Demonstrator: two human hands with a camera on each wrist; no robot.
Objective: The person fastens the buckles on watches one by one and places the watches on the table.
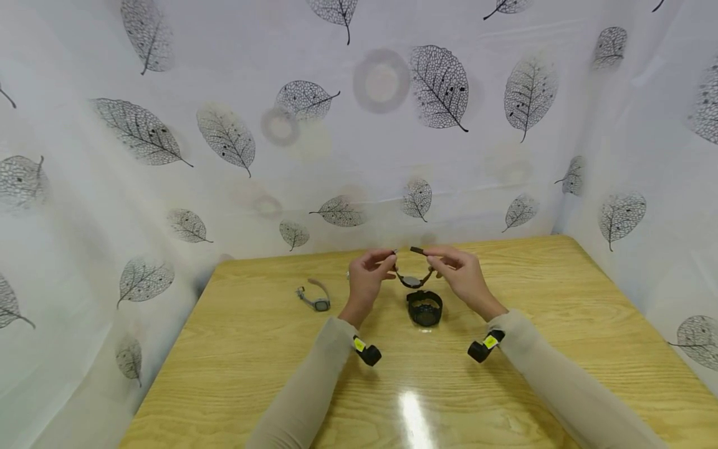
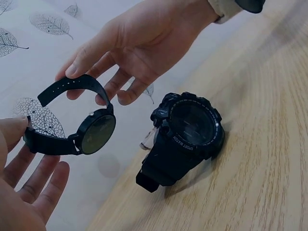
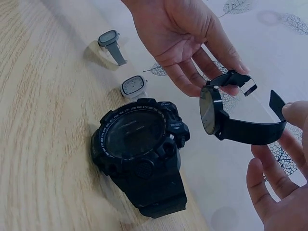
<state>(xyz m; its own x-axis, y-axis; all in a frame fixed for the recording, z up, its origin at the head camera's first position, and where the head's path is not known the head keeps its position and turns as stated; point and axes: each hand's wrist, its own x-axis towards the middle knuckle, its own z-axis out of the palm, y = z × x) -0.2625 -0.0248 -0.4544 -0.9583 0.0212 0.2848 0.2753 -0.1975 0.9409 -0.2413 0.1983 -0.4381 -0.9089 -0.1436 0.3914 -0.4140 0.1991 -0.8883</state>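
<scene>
Both hands hold a thin black wristwatch [image 1: 412, 282] up over the table, its strap unfastened and curved upward. My left hand [image 1: 366, 280] pinches the strap's buckle end between thumb and fingers. The free strap end, with its row of holes, is pinched by my right hand [image 1: 464, 279]. In the right wrist view the metal buckle [image 3: 248, 87] and the strap tip stand apart, with a gap between them. The round dial [image 2: 99, 134] faces away from the palms. Just below the hands, a bulky black sport watch [image 1: 425, 310] rests on the table with its strap looped.
On the wooden table [image 1: 252, 362], a grey watch [image 1: 321, 305] lies to the left with its strap spread. A white square-faced watch [image 3: 134, 86] sits behind the sport watch, mostly hidden by my left hand in the head view. Leaf-patterned curtains [image 1: 381, 156] stand behind and at both sides.
</scene>
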